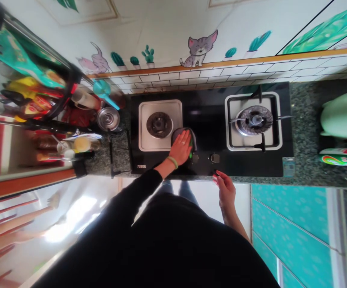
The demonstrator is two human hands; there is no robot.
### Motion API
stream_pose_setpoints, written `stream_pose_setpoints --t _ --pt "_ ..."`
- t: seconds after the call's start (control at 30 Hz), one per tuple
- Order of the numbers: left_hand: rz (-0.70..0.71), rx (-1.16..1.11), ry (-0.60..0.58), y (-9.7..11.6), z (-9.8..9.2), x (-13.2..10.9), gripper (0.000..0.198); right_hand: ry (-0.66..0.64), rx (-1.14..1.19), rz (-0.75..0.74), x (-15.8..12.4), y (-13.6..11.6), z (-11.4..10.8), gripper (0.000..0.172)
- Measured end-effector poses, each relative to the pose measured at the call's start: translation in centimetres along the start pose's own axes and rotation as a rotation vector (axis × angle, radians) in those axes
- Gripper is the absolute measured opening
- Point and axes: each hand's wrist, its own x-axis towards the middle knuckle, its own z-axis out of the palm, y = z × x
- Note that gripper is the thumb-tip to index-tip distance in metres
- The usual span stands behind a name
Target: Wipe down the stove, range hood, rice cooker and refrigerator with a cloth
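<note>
My left hand [181, 145] lies with fingers extended over a dark grey cloth [195, 138] with a green patch, pressing it on the black glass gas stove [203, 104]. The cloth touches the lower right corner of the left steel burner plate [145, 140]. A round burner head [159, 125] sits on that plate without a grate. My right hand [226, 190] is at the stove's front edge, thumb and fingers pinched round a small dark thing [216, 173], too small to name surely. Just above it is a control knob [214, 158].
A black pan grate [111, 156] rests on the counter left of the stove. The right burner [255, 120] carries its grate. Jars, a metal lid [108, 119] and packets crowd the left side. A pale green container [344, 114] and a green-white bottle [343, 157] are at right.
</note>
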Motion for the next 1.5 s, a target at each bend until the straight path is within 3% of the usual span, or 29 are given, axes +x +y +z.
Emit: stream_pose_setpoints --t 0.1,0.27,0.4,0.53,0.63,0.7,0.8,0.93,1.07,1.13,1.2,1.3,1.5 --pt "-0.035 -0.005 0.020 -0.3 -0.6 1.1 0.061 -0.009 -0.007 -0.005 -0.1 -0.2 -0.3 0.051" --pt "-0.013 0.006 -0.038 1.7 -0.2 -3.4 0.061 -0.066 -0.062 -0.207 -0.6 -2.7 0.8 0.043" --pt "-0.086 -0.032 -0.008 2.7 0.1 -5.6 0.058 -0.244 -0.262 -0.547 0.2 -6.5 4.9 0.032" --pt "-0.213 -0.083 0.156 1.6 -0.1 -5.9 0.055 -0.343 -0.623 -0.752 3.1 -8.9 10.5 0.038" --pt "-0.273 -0.138 0.185 0.6 -0.3 -6.2 0.049 -0.393 -0.766 -0.762 5.2 -9.6 13.0 0.028" --pt "-0.289 -0.208 0.205 0.2 -0.8 -6.3 0.044 -0.398 -0.717 -0.753 6.0 -10.0 13.3 0.017" --pt "-0.233 -0.379 0.272 0.3 -1.6 -6.0 0.045 -0.442 -0.433 -0.597 5.9 -10.9 12.5 0.028" --pt "-0.228 -0.696 0.195 1.3 -1.7 -5.0 0.046 -0.542 -0.108 -0.315 4.6 -11.7 11.6 0.045" --pt "-0.410 -1.045 0.234 3.5 -0.1 -3.5 0.037 -0.405 0.001 -0.316 3.8 -11.6 11.8 0.057" --pt "-0.429 -1.123 0.253 4.9 0.7 -2.9 0.039 -0.360 -0.031 -0.363 4.1 -11.3 12.3 0.058" --pt "-0.379 -1.068 0.277 6.0 1.2 -2.8 0.044 -0.339 -0.153 -0.462 4.8 -11.0 13.0 0.055" --pt "-0.315 -0.803 0.312 6.2 1.4 -4.4 0.048 -0.359 -0.464 -0.662 6.2 -10.6 14.3 0.047" --pt "-0.286 -0.289 0.261 2.1 0.8 -9.4 0.057 -0.510 -1.239 -0.921 7.2 -10.9 15.3 0.052"
